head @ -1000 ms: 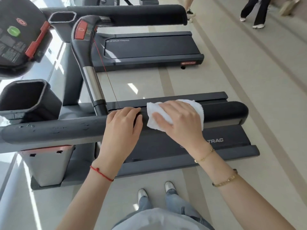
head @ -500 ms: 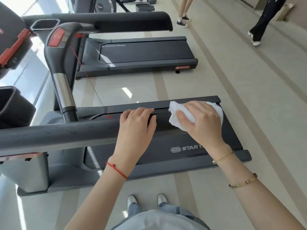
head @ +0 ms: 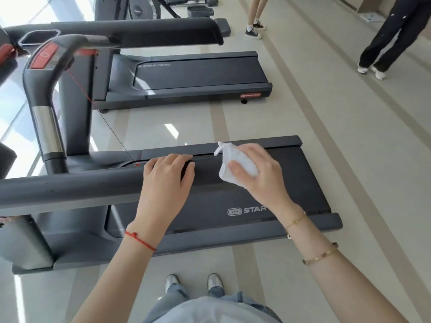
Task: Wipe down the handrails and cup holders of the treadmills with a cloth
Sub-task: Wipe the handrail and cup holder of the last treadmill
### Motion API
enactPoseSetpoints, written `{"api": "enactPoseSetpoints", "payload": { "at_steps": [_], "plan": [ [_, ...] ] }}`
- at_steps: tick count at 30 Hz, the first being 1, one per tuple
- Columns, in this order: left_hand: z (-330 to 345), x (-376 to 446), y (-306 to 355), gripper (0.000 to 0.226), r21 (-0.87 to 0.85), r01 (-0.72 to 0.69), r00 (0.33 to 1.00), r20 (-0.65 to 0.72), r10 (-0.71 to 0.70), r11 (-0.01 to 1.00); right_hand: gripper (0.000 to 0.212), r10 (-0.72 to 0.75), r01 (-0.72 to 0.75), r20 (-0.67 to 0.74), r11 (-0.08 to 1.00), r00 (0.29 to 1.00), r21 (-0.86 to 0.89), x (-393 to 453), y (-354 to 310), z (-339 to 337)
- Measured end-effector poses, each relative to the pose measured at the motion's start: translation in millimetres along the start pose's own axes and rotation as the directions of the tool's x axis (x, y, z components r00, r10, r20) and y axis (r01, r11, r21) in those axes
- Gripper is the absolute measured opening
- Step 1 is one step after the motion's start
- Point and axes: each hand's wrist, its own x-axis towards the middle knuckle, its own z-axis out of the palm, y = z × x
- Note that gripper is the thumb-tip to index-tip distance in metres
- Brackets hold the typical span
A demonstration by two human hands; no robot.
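The near treadmill's dark grey handrail [head: 70, 187] runs from the left edge toward the middle. My left hand [head: 166, 183] lies over it near its free end, fingers curled over the far side. Just to the right, my right hand [head: 258, 173] holds a bunched white cloth [head: 229, 164] against the rail's end, which the hand and cloth hide. A second handrail [head: 140, 31] belongs to the far treadmill, with an open cup holder [head: 38, 38] at its left end.
A curved centre handlebar [head: 44, 89] with a red button and a silver section rises at the left, a red safety cord hanging from it. The near treadmill deck [head: 298, 183] lies below my hands, and another treadmill [head: 198, 73] lies beyond. Two persons' legs [head: 394, 38] [head: 255, 17] stand on the floor at the top right.
My right hand has slid the cloth along the rail to its end and bunched it up. My left hand has stayed on the rail. The view has swung right, away from the console.
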Motion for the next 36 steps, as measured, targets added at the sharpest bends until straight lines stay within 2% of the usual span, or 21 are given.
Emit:
{"api": "enactPoseSetpoints", "payload": {
  "at_steps": [2,4,6,8,9,12,14,15,17,18,20,22,23,25,28,30,32,33,36],
  "plan": [
    [0.4,-0.9,0.5,0.025,0.003,0.001,1.000,-0.007,-0.001,1.000,0.021,0.148,-0.160,0.109,0.981,0.983,0.108,18.6,-2.1,-5.3],
    [1.1,-1.8,0.1,0.025,0.005,0.000,1.000,-0.015,0.000,1.000,0.039,0.278,-0.339,0.227,0.891,0.933,0.303,31.5,-0.5,-11.5],
    [1.9,-2.6,-0.3,0.026,0.008,-0.005,1.000,-0.023,0.006,1.000,0.035,0.319,-0.383,0.224,0.847,0.921,0.368,28.7,3.8,-13.1],
    [2.7,-3.1,-0.7,0.026,0.007,-0.008,1.000,-0.030,0.009,1.000,0.019,0.327,-0.357,0.143,0.855,0.934,0.375,14.8,6.5,-10.0],
    [3.2,-3.1,-0.9,0.026,0.007,-0.010,0.999,-0.034,0.010,1.000,0.019,0.314,-0.324,0.088,0.874,0.945,0.363,6.5,7.4,-7.1],
    [4.2,-2.4,-1.0,0.027,0.007,-0.011,0.999,-0.042,0.011,1.000,0.019,0.129,-0.113,-0.057,0.968,0.990,0.223,-13.8,10.0,-0.7],
    [4.7,-2.1,-1.0,0.026,0.008,-0.013,0.999,-0.044,0.013,1.000,0.022,0.003,0.002,-0.044,0.993,0.999,0.116,-13.0,10.0,-1.3],
    [5.0,-2.1,-1.2,0.026,0.010,-0.012,0.999,-0.044,0.013,1.000,0.022,-0.015,0.016,-0.016,0.997,1.000,0.074,-7.2,10.0,-2.5],
    [5.0,-1.5,-1.6,0.026,0.012,-0.011,0.999,-0.045,0.011,1.000,0.019,0.106,-0.113,0.070,0.987,0.992,0.113,9.7,8.7,-6.5],
    [5.2,-1.4,-1.4,0.026,0.009,-0.010,0.999,-0.048,0.011,1.000,0.021,0.219,-0.245,0.134,0.943,0.967,0.227,17.7,7.5,-10.3],
    [5.3,-1.8,-0.9,0.026,0.004,-0.010,0.999,-0.051,0.010,1.000,0.026,0.384,-0.457,0.250,0.772,0.889,0.442,24.5,10.2,-15.3],
    [5.4,-2.2,-1.1,0.026,0.003,-0.009,0.998,-0.057,0.009,1.000,0.026,0.480,-0.547,0.270,0.667,0.835,0.506,18.0,14.1,-14.8],
    [5.5,-2.1,-1.6,0.025,0.002,-0.008,0.998,-0.059,0.008,1.000,0.029,0.505,-0.557,0.254,0.654,0.825,0.511,12.2,15.7,-13.6],
    [6.2,-2.0,-2.1,0.025,0.001,-0.011,0.998,-0.058,0.011,1.000,0.036,0.490,-0.512,0.180,0.719,0.853,0.470,0.7,17.2,-11.1],
    [6.2,-1.7,-2.7,0.025,0.000,-0.012,0.998,-0.063,0.012,1.000,0.020,0.291,-0.285,0.028,0.910,0.956,0.302,-7.8,12.0,-6.4],
    [6.2,-1.8,-3.3,0.026,-0.001,-0.018,0.998,-0.063,0.018,1.000,0.020,0.075,-0.074,0.001,0.995,0.997,0.061,-5.0,0.5,-3.0],
    [6.3,-2.3,-4.1,0.026,-0.005,-0.024,0.998,-0.055,0.024,1.000,0.030,-0.058,0.072,0.076,0.978,0.995,-0.196,8.0,-10.8,0.8],
    [6.0,-2.6,-4.7,0.027,-0.009,-0.021,0.998,-0.051,0.021,1.000,0.033,-0.055,0.086,0.124,0.960,0.991,-0.267,18.4,-15.0,1.8],
    [3.4,-5.8,-7.9,0.029,-0.027,-0.002,0.998,-0.056,0.001,1.000,0.049,0.116,-0.035,0.252,0.951,0.961,-0.306,46.3,-18.2,-2.4]
  ]
}}
